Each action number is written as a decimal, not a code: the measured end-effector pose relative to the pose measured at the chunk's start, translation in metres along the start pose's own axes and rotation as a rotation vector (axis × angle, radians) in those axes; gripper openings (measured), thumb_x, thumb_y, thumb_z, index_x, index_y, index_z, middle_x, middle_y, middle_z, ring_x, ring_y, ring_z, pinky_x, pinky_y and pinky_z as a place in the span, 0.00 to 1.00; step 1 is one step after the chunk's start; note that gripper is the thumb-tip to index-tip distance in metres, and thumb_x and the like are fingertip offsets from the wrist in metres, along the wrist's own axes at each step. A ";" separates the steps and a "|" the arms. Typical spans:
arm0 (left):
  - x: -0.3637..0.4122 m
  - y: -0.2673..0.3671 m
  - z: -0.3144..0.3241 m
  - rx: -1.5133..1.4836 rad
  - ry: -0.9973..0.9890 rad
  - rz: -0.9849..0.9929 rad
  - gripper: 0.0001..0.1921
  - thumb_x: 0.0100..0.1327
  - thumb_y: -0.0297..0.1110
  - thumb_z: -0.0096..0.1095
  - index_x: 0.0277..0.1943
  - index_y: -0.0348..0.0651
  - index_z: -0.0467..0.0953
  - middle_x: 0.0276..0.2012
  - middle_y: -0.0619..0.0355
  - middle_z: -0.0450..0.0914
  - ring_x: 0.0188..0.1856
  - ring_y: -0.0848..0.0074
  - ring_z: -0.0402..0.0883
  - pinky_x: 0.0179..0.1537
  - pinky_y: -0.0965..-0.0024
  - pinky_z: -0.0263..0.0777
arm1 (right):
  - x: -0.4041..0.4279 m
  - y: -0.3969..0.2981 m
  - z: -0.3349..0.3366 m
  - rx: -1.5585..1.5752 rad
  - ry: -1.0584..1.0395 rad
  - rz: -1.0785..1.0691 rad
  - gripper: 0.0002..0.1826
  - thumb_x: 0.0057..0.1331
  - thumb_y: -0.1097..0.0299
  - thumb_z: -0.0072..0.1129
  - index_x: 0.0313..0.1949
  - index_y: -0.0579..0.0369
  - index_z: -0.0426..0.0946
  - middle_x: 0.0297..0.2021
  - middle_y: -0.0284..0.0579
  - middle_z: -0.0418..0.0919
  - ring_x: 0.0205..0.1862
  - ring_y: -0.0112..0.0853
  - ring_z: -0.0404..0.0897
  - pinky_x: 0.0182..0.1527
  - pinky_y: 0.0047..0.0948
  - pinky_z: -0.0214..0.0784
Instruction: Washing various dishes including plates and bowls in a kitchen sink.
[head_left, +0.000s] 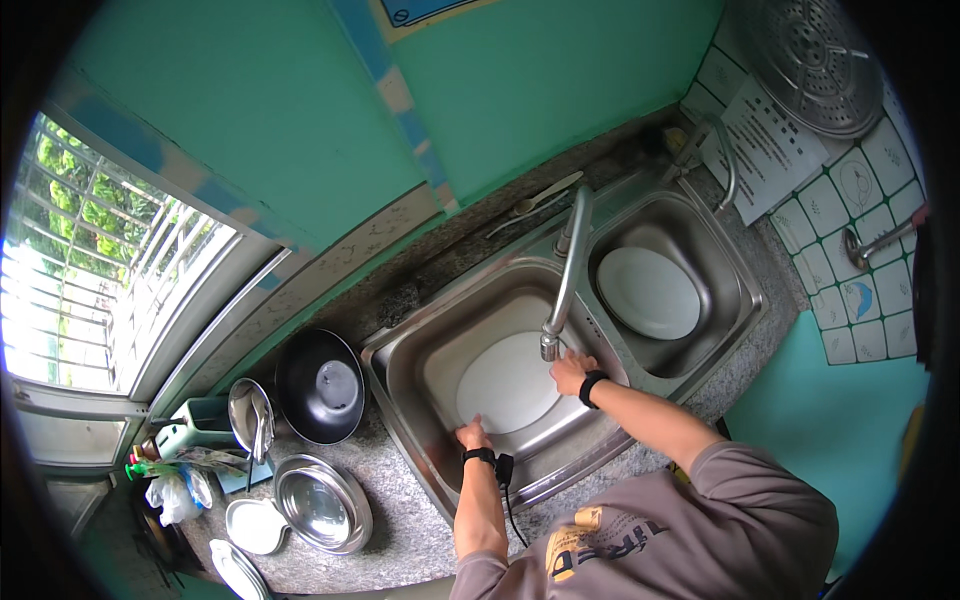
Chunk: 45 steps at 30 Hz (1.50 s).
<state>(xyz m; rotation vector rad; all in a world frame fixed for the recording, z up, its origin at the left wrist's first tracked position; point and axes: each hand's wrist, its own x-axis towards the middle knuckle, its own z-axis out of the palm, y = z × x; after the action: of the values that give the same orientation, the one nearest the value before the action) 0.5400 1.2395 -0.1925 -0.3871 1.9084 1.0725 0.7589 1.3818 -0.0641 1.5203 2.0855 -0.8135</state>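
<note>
A white oval plate (506, 386) is held between my two hands, low in the left basin of a steel double sink (420, 367). My left hand (474, 433) grips its near left edge. At its right edge is my right hand (574, 371), just beside the spout of a curved steel faucet (571, 262). Whether water runs from the spout cannot be told. Both wrists wear black bands. Another white oval plate (649, 292) lies in the right basin.
Left of the sink stand a black wok (322, 386), nested steel bowls (319, 506), a steel pot with utensils (251, 412) and white dishes (255, 525). A wooden spoon (536, 196) lies behind the sink. A second faucet (724, 161) rises at the back right corner.
</note>
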 end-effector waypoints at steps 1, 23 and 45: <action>-0.004 0.004 0.004 0.047 0.005 -0.044 0.15 0.51 0.22 0.62 0.43 0.31 0.71 0.38 0.53 0.76 0.33 0.68 0.74 0.31 0.66 0.67 | 0.005 0.001 0.008 -0.003 0.006 0.058 0.16 0.57 0.65 0.50 0.43 0.58 0.73 0.46 0.57 0.69 0.50 0.53 0.68 0.40 0.47 0.68; -0.023 0.023 -0.002 -0.096 -0.037 -0.220 0.15 0.56 0.30 0.63 0.45 0.37 0.71 0.42 0.52 0.76 0.40 0.62 0.76 0.41 0.56 0.71 | 0.019 -0.012 0.014 0.108 0.237 -0.322 0.42 0.53 0.57 0.60 0.64 0.48 0.49 0.61 0.54 0.48 0.63 0.54 0.45 0.53 0.57 0.52; -0.109 0.076 -0.016 -0.263 -0.598 -0.160 0.23 0.61 0.40 0.56 0.55 0.38 0.65 0.51 0.55 0.72 0.53 0.63 0.70 0.58 0.59 0.61 | 0.031 -0.087 0.041 0.183 0.429 -0.669 0.34 0.50 0.72 0.50 0.60 0.52 0.57 0.49 0.53 0.63 0.49 0.50 0.62 0.48 0.52 0.63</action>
<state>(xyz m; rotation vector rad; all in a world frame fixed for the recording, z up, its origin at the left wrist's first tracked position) 0.5452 1.2551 -0.0595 -0.3121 1.1967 1.1741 0.6667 1.3556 -0.0962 1.1416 2.9898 -0.9836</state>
